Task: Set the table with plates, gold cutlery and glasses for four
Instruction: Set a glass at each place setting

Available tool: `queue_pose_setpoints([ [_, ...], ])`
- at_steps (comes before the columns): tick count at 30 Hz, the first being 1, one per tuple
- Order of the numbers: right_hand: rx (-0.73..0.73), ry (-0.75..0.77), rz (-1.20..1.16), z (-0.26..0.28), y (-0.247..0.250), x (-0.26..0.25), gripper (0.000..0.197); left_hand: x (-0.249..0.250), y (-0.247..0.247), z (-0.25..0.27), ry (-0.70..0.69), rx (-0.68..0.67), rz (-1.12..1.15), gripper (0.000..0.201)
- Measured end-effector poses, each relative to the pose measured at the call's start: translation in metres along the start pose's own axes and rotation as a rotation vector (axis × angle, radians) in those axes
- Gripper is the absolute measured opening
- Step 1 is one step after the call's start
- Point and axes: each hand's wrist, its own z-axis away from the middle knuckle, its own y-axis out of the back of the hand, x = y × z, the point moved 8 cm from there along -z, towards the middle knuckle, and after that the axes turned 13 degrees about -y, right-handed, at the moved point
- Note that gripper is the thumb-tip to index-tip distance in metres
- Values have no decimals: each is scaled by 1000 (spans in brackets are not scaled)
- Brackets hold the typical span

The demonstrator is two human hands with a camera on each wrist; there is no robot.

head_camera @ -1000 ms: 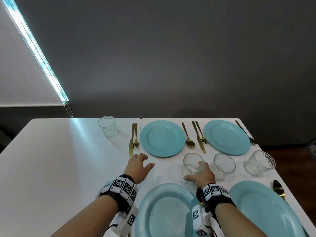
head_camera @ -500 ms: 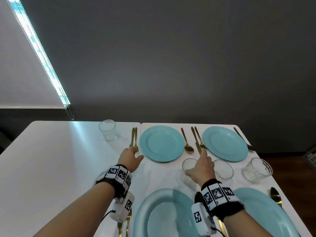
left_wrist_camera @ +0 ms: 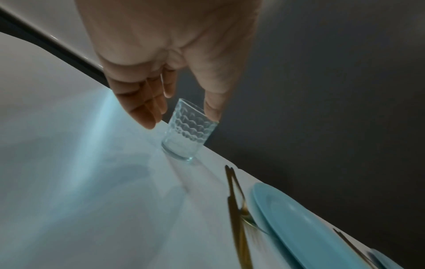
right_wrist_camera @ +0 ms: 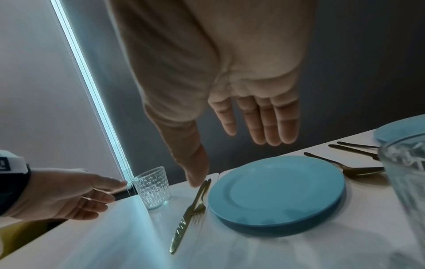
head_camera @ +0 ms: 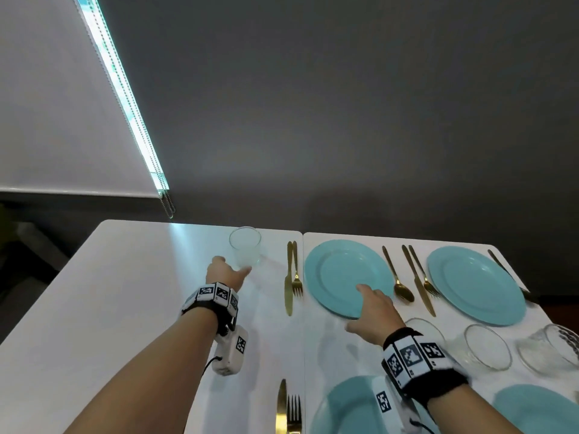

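We've got the left hand spread, thumb and fingers either side of the far-left glass (upright, nothing in it), not gripping. Right hand is flat, fingers straight, above the far-left plate, also bare. Knife and fork lie between glass and plate.

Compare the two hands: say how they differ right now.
The left hand reaches for the far glass, thumb and fingers spread either side; the right hand hovers over the far-left plate with fingers straight. The left is at the glass, contact unclear; the right touches nothing. Both are open, holding nothing.
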Motion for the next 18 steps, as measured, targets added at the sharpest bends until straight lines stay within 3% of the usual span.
queue_pose_setpoints([
  [5,-44,-37,34,-10,-17,-24,81,-16,1,-38,-2,-9,51,101],
  [9,-78,-34,24,-12,-33,-37,79,-22,-15,-63,-12,-61,111,109],
  [14,-98,-33,-1,-13,-38,-39,78,-26,-38,-81,3,-89,221,110],
  [18,-93,-53,-13,-15,-34,-33,75,-28,-45,-87,-51,-53,182,94],
])
